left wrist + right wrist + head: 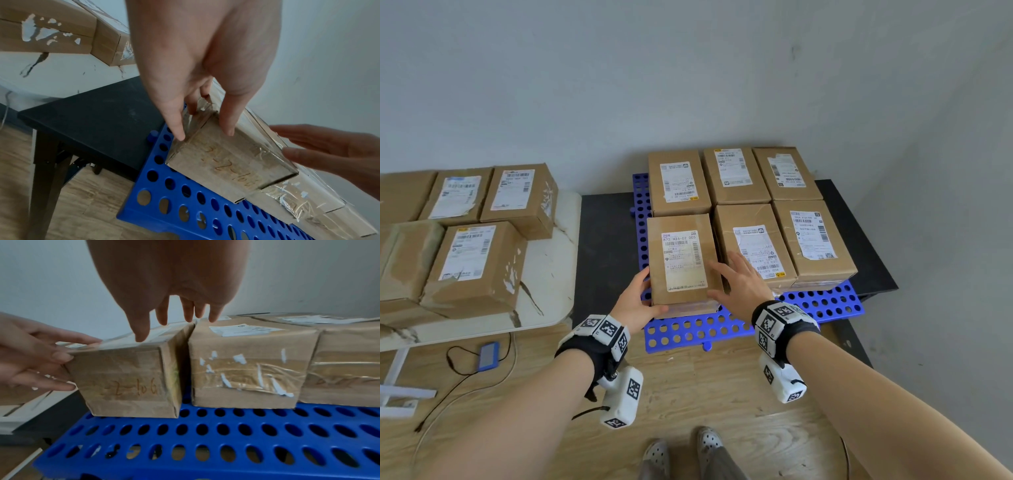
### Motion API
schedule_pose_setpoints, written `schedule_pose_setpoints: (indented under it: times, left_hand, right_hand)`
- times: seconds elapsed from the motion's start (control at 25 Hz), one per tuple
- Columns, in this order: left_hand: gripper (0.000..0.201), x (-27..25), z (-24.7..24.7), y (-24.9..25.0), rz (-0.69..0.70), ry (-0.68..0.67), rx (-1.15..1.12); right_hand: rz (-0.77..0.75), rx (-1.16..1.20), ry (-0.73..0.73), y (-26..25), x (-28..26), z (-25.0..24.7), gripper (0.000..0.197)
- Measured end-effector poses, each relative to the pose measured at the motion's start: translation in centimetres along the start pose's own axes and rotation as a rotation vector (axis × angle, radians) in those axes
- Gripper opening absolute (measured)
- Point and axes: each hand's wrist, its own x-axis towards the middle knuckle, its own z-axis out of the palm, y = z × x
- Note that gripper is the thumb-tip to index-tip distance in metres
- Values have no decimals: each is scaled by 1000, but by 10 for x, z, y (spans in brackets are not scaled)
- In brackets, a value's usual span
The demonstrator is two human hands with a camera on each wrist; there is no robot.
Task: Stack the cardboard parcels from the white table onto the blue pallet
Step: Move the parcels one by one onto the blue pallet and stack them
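Observation:
The blue perforated pallet (688,330) (205,443) carries several labelled cardboard parcels in two rows. The front-left parcel (681,260) (226,162) (127,379) stands on the pallet, a narrow gap away from its right neighbour (753,246) (242,369). My left hand (642,298) (203,136) touches its near-left corner with straight fingers, thumb on the near face, fingers on the left side. My right hand (736,277) (174,324) is spread flat just over the parcel's right top edge, holding nothing. Several more parcels (479,263) lie on the white table (544,284) at the left.
The pallet lies on a low black table (606,240) set against the grey wall. On the wooden floor under the white table lies a blue device (489,356) with a cable. My feet (681,448) stand close before the pallet.

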Motion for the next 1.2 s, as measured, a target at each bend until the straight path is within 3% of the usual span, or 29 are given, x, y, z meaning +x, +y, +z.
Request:
schedule_pose_setpoints:
  times: [0.16,0.6,0.72,0.88,1.2]
  left_hand:
    - [84,11,8,5,22,66,47]
    - [76,18,16,11,-11,142,193]
    - [66,9,12,24,-4,197,378]
    - [39,-11,-5,52,74,382,732]
    - [32,-58,-86,45,90,598,1041]
  right_hand:
    - [54,-26,-69,19,2,-7,73]
    - [63,-9,-81,21,11,-14,61]
    - [-7,-72,-15,10,11,-23,49]
    - [-172,-236,41,-18,18,-43,36]
    - [-383,-378,34,-122,42,-29,36]
